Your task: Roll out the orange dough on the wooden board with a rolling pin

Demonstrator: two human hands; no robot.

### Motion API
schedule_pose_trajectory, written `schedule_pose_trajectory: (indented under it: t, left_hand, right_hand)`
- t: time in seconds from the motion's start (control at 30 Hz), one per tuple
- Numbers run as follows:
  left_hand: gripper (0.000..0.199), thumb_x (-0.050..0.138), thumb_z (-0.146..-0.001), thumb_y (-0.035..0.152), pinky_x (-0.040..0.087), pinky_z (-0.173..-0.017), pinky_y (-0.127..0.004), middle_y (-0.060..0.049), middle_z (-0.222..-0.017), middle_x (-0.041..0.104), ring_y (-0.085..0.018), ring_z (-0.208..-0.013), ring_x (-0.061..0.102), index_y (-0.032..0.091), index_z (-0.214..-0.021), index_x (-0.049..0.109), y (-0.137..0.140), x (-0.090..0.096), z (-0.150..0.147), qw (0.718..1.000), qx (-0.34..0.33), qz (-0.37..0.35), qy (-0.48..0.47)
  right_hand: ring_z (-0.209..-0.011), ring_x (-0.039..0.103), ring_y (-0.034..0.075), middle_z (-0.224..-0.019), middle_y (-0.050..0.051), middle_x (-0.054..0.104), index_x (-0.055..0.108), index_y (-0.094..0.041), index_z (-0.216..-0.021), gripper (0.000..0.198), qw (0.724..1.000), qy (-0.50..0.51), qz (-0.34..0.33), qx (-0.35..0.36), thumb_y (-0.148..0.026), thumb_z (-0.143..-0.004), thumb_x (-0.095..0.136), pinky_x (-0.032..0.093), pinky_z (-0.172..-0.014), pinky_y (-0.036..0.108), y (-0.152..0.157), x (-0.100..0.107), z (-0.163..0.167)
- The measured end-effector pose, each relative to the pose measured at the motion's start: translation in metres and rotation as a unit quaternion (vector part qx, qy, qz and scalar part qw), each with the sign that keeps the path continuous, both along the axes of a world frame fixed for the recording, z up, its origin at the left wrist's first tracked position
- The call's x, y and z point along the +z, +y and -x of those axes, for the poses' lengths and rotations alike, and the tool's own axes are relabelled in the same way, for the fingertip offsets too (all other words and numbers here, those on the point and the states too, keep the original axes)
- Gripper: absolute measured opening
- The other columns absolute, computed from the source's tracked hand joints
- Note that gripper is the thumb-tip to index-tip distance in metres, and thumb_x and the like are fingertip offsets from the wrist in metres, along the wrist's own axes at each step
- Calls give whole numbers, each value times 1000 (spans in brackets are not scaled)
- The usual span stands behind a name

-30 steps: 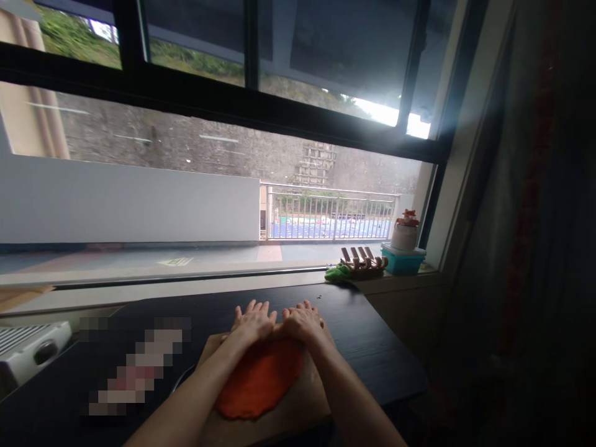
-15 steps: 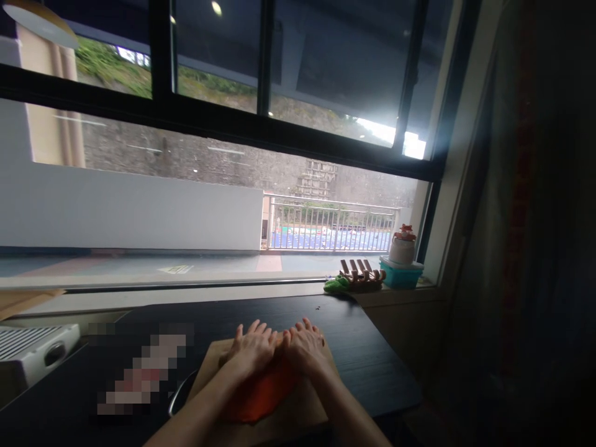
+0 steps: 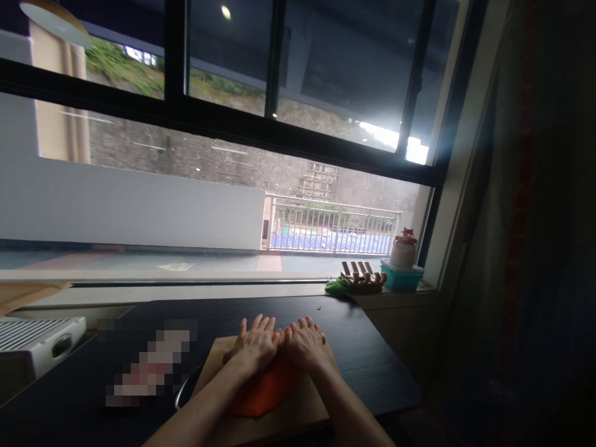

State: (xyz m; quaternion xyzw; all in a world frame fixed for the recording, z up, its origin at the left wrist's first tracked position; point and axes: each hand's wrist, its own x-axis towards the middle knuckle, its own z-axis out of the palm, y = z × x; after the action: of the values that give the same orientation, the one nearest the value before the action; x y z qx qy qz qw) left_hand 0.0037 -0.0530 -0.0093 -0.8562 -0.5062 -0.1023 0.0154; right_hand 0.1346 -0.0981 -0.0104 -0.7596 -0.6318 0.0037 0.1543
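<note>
An orange sheet of what looks like dough (image 3: pixel 267 391) lies on a wooden board (image 3: pixel 305 406). Across its far end my left hand (image 3: pixel 257 344) rests palm down, fingers stretched forward and spread. Beside it, with the thumbs close together, my right hand (image 3: pixel 305 341) lies in the same pose. Under both palms there seems to be a slim bar, perhaps a rolling pin; the hands hide nearly all of it. My forearms cover the sheet's left side and part of the board.
The board stands on a dark table (image 3: pixel 372 366). A metal rim (image 3: pixel 182 394) shows left of the board. On the windowsill are a green cloth-like item (image 3: pixel 338 285), a brown rack (image 3: pixel 363 277) and a teal box (image 3: pixel 401 276) with a jar (image 3: pixel 403 251) on top. A white appliance (image 3: pixel 41 347) stands left.
The camera view has shifted and tilted slightly. My hands stay at the board's far end, with the left fingers a little straighter and more spread than before.
</note>
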Motion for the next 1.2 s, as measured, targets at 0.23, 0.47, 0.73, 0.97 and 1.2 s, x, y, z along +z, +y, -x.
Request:
schedule_pose_trajectory:
  t: [0.23,0.47,0.73,0.97,1.2]
  left_hand:
    - [63,25,-88,45,15,-109,-61,-13,-144,42,-31,-138,28,14,-140,40,41,1,-9,998,42,38,-24]
    - [63,26,-87,47,16,-108,-61,-13,-143,44,-31,-137,30,16,-139,41,43,-4,-9,998,50,38,-26]
    - [56,21,-91,41,19,-110,-55,-13,-139,49,-27,-135,34,17,-128,54,-13,6,4,1000,3,29,-3]
    - [59,22,-91,42,15,-113,-51,-11,-147,38,-26,-139,27,15,-139,41,-47,3,18,999,-45,20,-5]
    - [51,25,-93,36,15,-111,-55,-11,-146,41,-27,-138,28,18,-135,47,-25,8,12,998,-55,8,20]
  right_hand:
    - [-127,41,29,-124,12,59,66,-21,-107,39,999,12,40,-4,-33,-93,32,33,-100,49,38,8,-4]
    - [-124,44,29,-123,11,59,65,-22,-108,37,1000,2,24,10,-31,-93,32,36,-97,46,42,2,-8]
    - [-132,37,27,-127,13,58,65,-16,-110,43,1000,-13,-14,20,-30,-95,27,28,-106,42,-7,-4,1]
    - [-138,26,24,-145,12,39,41,-11,-140,54,1000,-5,-21,16,-37,-96,24,17,-112,39,-43,-14,4]
    - [-135,31,25,-138,10,49,54,-18,-126,48,1000,4,-11,26,-37,-97,22,21,-110,42,-19,-2,-1]
